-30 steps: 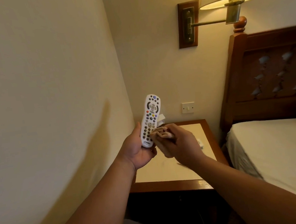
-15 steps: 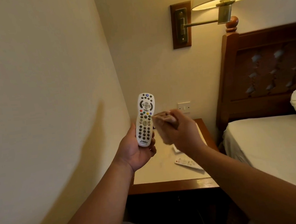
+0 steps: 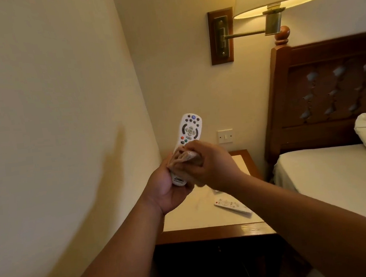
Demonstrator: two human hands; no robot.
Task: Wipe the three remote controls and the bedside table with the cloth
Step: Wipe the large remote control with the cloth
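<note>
Swung left over the bedside table [image 3: 197, 220], the right hand [image 3: 213, 165] now covers the lower keys it hung beside half a second ago, while the left hand [image 3: 166, 193] still grips the upright white remote [image 3: 190, 127] by its base. Right fingers curl round the bunched cloth [image 3: 183, 157], pressing it on the keypad; a second remote [image 3: 232, 205] lies flat on the table's right side

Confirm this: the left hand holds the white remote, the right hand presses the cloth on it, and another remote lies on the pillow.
One slip: the head view shows the other remote lying on the bedside table. The rest stands.
</note>
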